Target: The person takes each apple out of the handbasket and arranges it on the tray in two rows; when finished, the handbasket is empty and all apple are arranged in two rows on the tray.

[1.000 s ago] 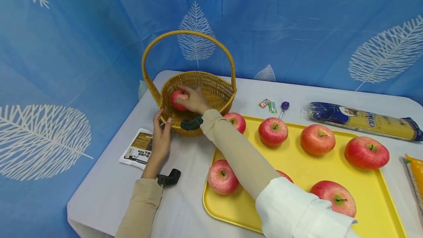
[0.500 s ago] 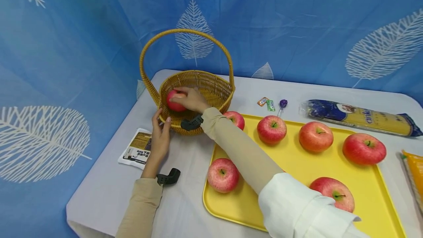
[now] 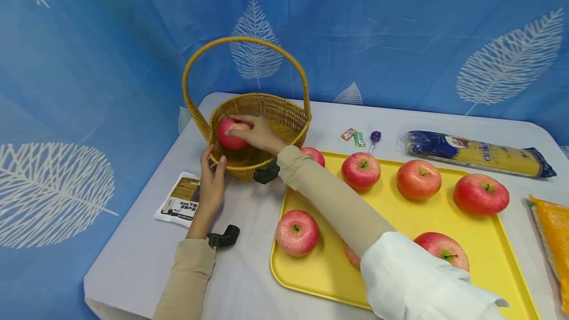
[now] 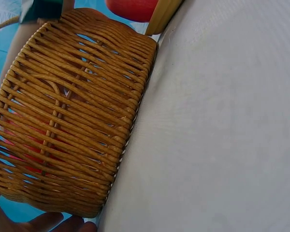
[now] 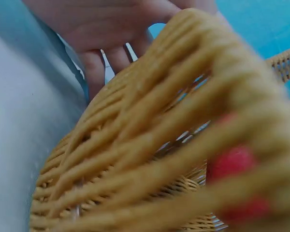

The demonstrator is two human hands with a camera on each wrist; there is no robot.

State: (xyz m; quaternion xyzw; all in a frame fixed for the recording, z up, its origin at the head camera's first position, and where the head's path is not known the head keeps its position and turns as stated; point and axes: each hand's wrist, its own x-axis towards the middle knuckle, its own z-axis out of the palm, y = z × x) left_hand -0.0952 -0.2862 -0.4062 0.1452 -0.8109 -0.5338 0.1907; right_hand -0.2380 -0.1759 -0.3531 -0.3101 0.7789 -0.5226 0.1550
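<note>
In the head view, my right hand (image 3: pixel 259 133) reaches into a yellow wicker basket (image 3: pixel 284 112). Its fingers and thumb hold a red apple (image 3: pixel 226 137) against the basket's left inner side. My left hand (image 3: pixel 212 181) grips the basket's near left edge, thumb near the rim. The left wrist view has the basket's woven outer wall (image 4: pixel 72 106) up close, with left fingers (image 4: pixel 43 222) at its lower end. The apple's red (image 5: pixel 234 162) shows through the weave in the right wrist view, where the left hand (image 5: pixel 111 29) lies beside the wall.
Right of the basket lies a yellow tray (image 3: pixel 400 216) with several apples, partly hidden by my right arm. Behind it are small wrapped candies (image 3: pixel 353 137), a lollipop (image 3: pixel 375 137) and a pasta packet (image 3: pixel 480 153). A white packet (image 3: pixel 180 200) lies left; an orange bag (image 3: pixel 553 246) lies right.
The head view has shifted a little. My right fingers have drawn in around the apple, and it has moved slightly left inside the basket. My left hand stays at the basket's edge.
</note>
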